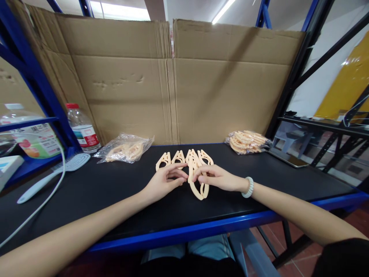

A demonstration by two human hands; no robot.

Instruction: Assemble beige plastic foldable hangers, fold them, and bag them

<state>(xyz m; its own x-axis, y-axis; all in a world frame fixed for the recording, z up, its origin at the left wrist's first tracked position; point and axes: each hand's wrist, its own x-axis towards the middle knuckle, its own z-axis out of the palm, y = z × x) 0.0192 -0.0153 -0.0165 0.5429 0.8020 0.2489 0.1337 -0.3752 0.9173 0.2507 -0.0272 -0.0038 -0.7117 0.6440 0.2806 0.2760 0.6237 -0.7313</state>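
A beige plastic folding hanger (pixel 198 191), folded up, is in front of me on the black tabletop with its rounded end toward me. My right hand (pixel 215 177) pinches its right side between thumb and fingers. At its left edge is my left hand (pixel 168 180), fingers loosely bent and apart, fingertips at or very near the hanger; whether they touch it I cannot tell. Just behind, several like hangers stand in a row, among them a left one (pixel 163 158) and a right one (pixel 208 157), partly covered by my hands.
Clear plastic bags of beige hangers lie at the back left (pixel 127 149) and back right (pixel 247 141). To the left are a pale hairbrush (pixel 54 177), a white cable (pixel 46 206) and a red-capped bottle (pixel 83 129). A cardboard wall (pixel 129 84) closes the back.
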